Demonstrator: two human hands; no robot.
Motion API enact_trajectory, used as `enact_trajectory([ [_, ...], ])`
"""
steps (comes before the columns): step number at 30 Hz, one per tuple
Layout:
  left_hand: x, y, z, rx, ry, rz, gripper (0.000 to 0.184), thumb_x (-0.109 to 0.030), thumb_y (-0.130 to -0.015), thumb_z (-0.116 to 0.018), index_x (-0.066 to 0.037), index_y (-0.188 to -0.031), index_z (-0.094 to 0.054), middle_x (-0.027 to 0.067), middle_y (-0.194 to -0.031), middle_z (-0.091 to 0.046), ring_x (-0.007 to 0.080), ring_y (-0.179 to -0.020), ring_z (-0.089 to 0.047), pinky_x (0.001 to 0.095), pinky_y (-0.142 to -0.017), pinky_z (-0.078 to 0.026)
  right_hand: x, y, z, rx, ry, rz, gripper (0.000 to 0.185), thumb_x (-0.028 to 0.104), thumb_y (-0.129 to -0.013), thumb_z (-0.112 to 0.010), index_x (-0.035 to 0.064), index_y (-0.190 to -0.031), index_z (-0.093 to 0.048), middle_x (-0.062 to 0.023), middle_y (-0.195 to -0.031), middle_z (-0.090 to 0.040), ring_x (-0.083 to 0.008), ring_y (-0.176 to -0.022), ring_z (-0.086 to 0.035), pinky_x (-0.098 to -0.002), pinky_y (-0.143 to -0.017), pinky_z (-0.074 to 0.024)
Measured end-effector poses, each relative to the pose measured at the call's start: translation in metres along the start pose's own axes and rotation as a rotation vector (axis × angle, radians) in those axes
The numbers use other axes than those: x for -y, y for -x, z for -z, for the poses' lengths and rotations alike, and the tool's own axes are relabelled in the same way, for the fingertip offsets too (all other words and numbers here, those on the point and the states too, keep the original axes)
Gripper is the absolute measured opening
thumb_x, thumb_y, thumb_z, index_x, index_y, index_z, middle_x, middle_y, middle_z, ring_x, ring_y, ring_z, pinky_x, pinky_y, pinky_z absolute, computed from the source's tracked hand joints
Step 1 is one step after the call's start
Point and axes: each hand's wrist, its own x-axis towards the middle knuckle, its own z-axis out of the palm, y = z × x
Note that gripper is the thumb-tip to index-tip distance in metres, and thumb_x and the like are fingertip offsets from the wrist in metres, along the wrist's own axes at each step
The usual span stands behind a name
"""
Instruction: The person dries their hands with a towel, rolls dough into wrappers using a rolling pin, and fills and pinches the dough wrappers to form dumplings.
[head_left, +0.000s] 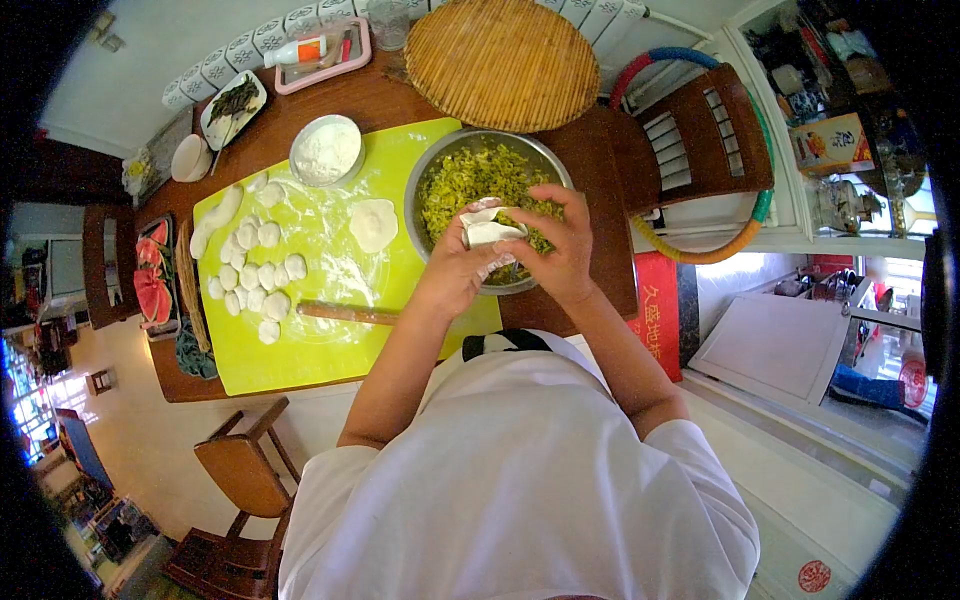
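Dough wrapper (493, 232) pinched btwn L hand (452, 272) & R hand (562, 252), close tog. over steel bowl (424, 168) of chopped green filling (478, 176); could tear if overstretched, or spill filling if tilted/overfilled.

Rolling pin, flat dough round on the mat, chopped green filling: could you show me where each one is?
Rolling pin (345, 313): head view, middle of its visible shaft.
Flat dough round (373, 226): head view, near its centre.
Chopped green filling (470, 182): head view, its exposed top surface.
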Motion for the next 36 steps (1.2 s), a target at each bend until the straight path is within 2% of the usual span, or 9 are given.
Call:
enact_trajectory([
  [7, 0.000, -0.001, 0.001, 0.038, 0.028, -0.001, 0.049, 0.007, -0.082, -0.058, -0.008, -0.126, -0.042, 0.0079, -0.115, -0.055, 0.0183, -0.100, -0.058, 0.0306, -0.083, -0.050, -0.001, 0.004, 0.000, 0.053, 0.061, 0.101, 0.040, 0.027, -0.058, -0.080, 0.0167, -0.096, -0.070, -0.0073, -0.108, -0.056, -0.0271, -0.102, -0.052, -0.0418, -0.087, -0.0399],
  [12, -0.005, 0.001, 0.004, 0.116, -0.074, 0.103, 0.049, 0.006, -0.082, -0.055, -0.004, -0.128, -0.041, 0.0078, -0.116, -0.055, 0.0175, -0.104, -0.056, 0.0295, -0.087, -0.048, 0.010, -0.008, 0.002, 0.141, -0.285, -0.203, 0.066, 0.027, -0.065, -0.077, 0.0079, -0.124, -0.054, -0.0147, -0.123, -0.051, -0.0344, -0.115, -0.046, -0.0436, -0.100, -0.0343],
  [15, 0.000, 0.002, 0.001, 0.149, -0.181, 0.079, 0.057, 0.006, -0.077, -0.051, -0.004, -0.131, -0.039, 0.0095, -0.117, -0.055, 0.0199, -0.106, -0.056, 0.0298, -0.087, -0.046, 0.001, -0.004, -0.002, 0.319, -0.368, -0.177, 0.066, 0.029, -0.072, -0.071, 0.0053, -0.129, -0.048, -0.0169, -0.129, -0.047, -0.0366, -0.120, -0.043, -0.0440, -0.102, -0.0318],
  [22, 0.000, 0.002, -0.004, 0.088, -0.325, 0.109, 0.045, 0.003, -0.082, -0.055, -0.003, -0.125, -0.044, 0.0067, -0.112, -0.055, 0.0162, -0.102, -0.054, 0.0284, -0.087, -0.046, -0.003, 0.004, -0.005, 0.304, -0.172, -0.081, 0.047, 0.024, -0.086, -0.054, 0.0044, -0.128, -0.049, -0.0196, -0.125, -0.051, -0.0360, -0.117, -0.046, -0.0426, -0.102, -0.0329],
  [28, 0.004, -0.001, -0.004, 0.117, -0.598, 0.027, 0.042, -0.003, -0.082, -0.058, -0.002, -0.122, -0.046, 0.0075, -0.106, -0.057, 0.0151, -0.097, -0.056, 0.0294, -0.084, -0.047, -0.004, 0.009, -0.005, 0.300, -0.263, -0.144, 0.034, 0.021, -0.093, -0.044, 0.0023, -0.119, -0.056, -0.0194, -0.117, -0.058, -0.0359, -0.105, -0.056, -0.0424, -0.093, -0.0423],
  [31, 0.004, -0.002, -0.010, 0.009, -1.088, -0.205, 0.045, -0.011, -0.082, -0.063, -0.002, -0.123, -0.045, 0.0111, -0.102, -0.060, 0.0187, -0.091, -0.059, 0.0305, -0.077, -0.049, -0.007, 0.012, -0.010, 0.168, -0.191, -0.189, 0.033, 0.025, -0.095, -0.041, 0.0011, -0.109, -0.059, -0.0185, -0.100, -0.064, -0.0354, -0.088, -0.061, -0.0417, -0.083, -0.0481],
  [33, -0.002, 0.004, -0.023, -0.122, -1.382, -0.319, 0.052, -0.019, -0.080, -0.069, -0.003, -0.124, -0.045, 0.0157, -0.101, -0.060, 0.0246, -0.086, -0.061, 0.0331, -0.072, -0.051, -0.008, 0.015, -0.010, 0.281, -0.320, -0.584, 0.038, 0.031, -0.097, -0.038, 0.0008, -0.096, -0.061, -0.0131, -0.080, -0.065, -0.0265, -0.068, -0.062, -0.0363, -0.068, -0.0511],
  [34, -0.006, 0.006, -0.031, -0.119, -1.383, -0.319, 0.052, -0.019, -0.080, -0.069, -0.003, -0.124, -0.045, 0.0157, -0.101, -0.060, 0.0246, -0.086, -0.061, 0.0331, -0.072, -0.051, -0.006, 0.015, -0.009, 0.279, -0.319, -0.584, 0.038, 0.031, -0.097, -0.038, 0.0008, -0.096, -0.061, -0.0131, -0.080, -0.065, -0.0265, -0.068, -0.062, -0.0363, -0.068, -0.0511],
  [36, -0.012, 0.011, -0.041, -0.259, -1.483, -0.141, 0.058, -0.024, -0.073, -0.075, -0.007, -0.122, -0.049, 0.0163, -0.097, -0.059, 0.0285, -0.084, -0.060, 0.0348, -0.071, -0.051, 0.001, 0.014, -0.010, 0.158, -0.694, -0.894, 0.044, 0.038, -0.098, -0.037, 0.0021, -0.085, -0.060, -0.0065, -0.066, -0.060, -0.0156, -0.054, -0.056, -0.0291, -0.051, -0.0467],
])
